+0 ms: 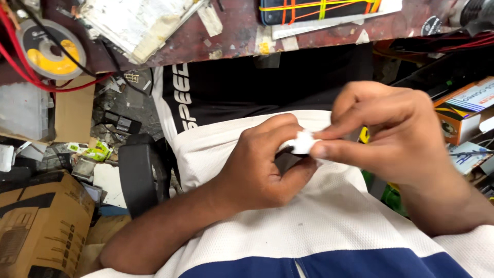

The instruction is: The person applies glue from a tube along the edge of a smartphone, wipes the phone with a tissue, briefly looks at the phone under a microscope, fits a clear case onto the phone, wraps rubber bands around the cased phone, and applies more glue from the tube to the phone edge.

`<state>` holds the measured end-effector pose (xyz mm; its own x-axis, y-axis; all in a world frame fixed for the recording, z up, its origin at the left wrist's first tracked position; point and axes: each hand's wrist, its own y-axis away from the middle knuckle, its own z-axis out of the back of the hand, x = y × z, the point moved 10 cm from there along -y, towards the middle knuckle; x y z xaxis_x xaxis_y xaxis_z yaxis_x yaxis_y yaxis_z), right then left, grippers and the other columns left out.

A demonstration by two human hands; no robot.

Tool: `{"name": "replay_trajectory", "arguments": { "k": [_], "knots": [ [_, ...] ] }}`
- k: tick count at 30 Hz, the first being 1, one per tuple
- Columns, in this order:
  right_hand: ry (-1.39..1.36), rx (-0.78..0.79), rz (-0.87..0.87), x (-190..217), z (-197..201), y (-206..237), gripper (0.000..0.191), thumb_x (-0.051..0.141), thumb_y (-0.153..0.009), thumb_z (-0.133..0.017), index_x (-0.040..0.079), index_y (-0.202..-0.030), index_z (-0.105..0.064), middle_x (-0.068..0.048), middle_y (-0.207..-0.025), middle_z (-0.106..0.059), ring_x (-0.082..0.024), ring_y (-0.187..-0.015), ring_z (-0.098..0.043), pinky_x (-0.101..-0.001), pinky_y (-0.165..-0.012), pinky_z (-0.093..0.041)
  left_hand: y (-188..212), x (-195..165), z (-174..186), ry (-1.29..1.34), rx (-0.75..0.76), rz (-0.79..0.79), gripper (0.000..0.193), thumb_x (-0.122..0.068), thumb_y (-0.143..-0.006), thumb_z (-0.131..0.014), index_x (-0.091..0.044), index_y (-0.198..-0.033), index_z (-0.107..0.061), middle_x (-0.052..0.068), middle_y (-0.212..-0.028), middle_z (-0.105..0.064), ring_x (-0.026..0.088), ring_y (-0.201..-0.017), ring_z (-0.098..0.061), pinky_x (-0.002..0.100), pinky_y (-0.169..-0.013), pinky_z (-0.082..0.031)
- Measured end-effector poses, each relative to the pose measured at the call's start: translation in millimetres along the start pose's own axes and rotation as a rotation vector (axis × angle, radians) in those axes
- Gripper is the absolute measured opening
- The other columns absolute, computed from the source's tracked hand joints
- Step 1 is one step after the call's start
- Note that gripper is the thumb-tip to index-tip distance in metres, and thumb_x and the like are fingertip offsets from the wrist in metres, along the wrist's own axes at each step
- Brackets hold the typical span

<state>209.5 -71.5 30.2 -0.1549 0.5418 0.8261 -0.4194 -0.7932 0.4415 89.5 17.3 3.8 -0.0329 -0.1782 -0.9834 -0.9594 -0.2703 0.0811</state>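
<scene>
Nearest the camera: white mesh shirt (pixel 319 221) with a blue band low across it, over the lap. Both forearms come up from the lower edge.

Left hand (pixel 262 164): curled narrow, thumb and forefinger pinched on a small white piece (pixel 303 141). Right hand (pixel 391 134): fingers drawn together, fingertip (pixel 319 150) pressed on the same piece from the other side. Both hands hold it, above the lap, well short of the desk's near edge.

The piece: small, white, mostly hidden by fingers; what it is cannot be told. Judged light, since fingertips alone carry it. Looks hard and smooth rather than soft, so likely slippery; best gripped across opposite sides with the pads, as it is now. Small enough to drop easily.

Beyond the hands: black garment (pixel 247 87) with white lettering, below the desk.

Left of the lap, on the floor: black chair armrest (pixel 139 175), cardboard box (pixel 41 226), scattered small clutter.

Farthest: worn reddish desk (pixel 242 36). Near its left corner a round reel with yellow centre (pixel 50 50) and red wires (pixel 31 77). Stained papers (pixel 139 20) at its middle. A dark flat device bound in yellow and orange bands (pixel 319 10) further right.
</scene>
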Motion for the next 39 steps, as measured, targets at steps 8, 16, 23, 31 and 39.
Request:
{"name": "replay_trajectory", "arguments": {
  "k": [8, 16, 23, 31, 39],
  "knots": [
    [-0.678, -0.414, 0.246, -25.9, 62.3, 27.4, 0.023, 0.021, -0.093, -0.08, 0.006, -0.106, -0.068, -0.007, -0.093, -0.067, -0.013, -0.073, -0.067, -0.0229, -0.061, -0.054, 1.1, -10.4, 15.7, 0.173, 0.049, -0.124, 0.019, -0.008, -0.095, -0.079, -0.006, -0.112, -0.073, 0.005, -0.086, -0.067, 0.012, -0.073, -0.062, 0.026, -0.066, -0.048],
    [-0.467, -0.448, 0.045, -78.8, 80.4, 80.7, 0.026, -0.004, -0.088, -0.058, -0.004, -0.113, -0.061, -0.024, -0.126, -0.058, -0.029, -0.094, -0.073, -0.0353, -0.09, -0.065, -0.7, -17.8, 22.3, 0.263, 0.088, -0.187, 0.021, -0.007, -0.095, -0.081, -0.006, -0.115, -0.073, 0.004, -0.087, -0.071, 0.013, -0.076, -0.063, 0.025, -0.069, -0.049],
    [-0.112, -0.339, 0.284, -10.9, 58.2, 61.0, 0.039, -0.018, -0.091, -0.063, 0.006, -0.122, -0.065, -0.018, -0.119, -0.065, -0.025, -0.095, -0.076, -0.0316, -0.09, -0.064, -2.4, -15.6, 17.2, 0.225, 0.087, -0.182, 0.027, -0.008, -0.093, -0.082, -0.007, -0.118, -0.073, 0.004, -0.089, -0.072, 0.014, -0.076, -0.063, 0.025, -0.069, -0.049],
    [0.395, 0.059, 0.412, 86.2, 0.5, 17.8, 0.035, 0.013, -0.079, -0.088, 0.004, -0.109, -0.075, -0.009, -0.101, -0.073, -0.02, -0.083, -0.071, -0.0309, -0.069, -0.054, -5.5, -7.3, 5.7, 0.174, 0.086, -0.139, 0.025, -0.008, -0.09, -0.078, -0.005, -0.112, -0.067, 0.007, -0.094, -0.066, 0.013, -0.075, -0.062, 0.025, -0.066, -0.048],
    [0.638, 0.02, 0.366, 69.0, 17.9, 30.8, 0.032, 0.0, -0.072, -0.085, 0.003, -0.101, -0.073, -0.013, -0.099, -0.073, -0.023, -0.086, -0.071, -0.0308, -0.07, -0.056, -3.0, -13.3, 28.1, 0.148, 0.031, -0.111, 0.022, -0.006, -0.091, -0.078, -0.001, -0.111, -0.072, 0.009, -0.094, -0.071, 0.014, -0.077, -0.063, 0.026, -0.069, -0.049]
  ]
}}
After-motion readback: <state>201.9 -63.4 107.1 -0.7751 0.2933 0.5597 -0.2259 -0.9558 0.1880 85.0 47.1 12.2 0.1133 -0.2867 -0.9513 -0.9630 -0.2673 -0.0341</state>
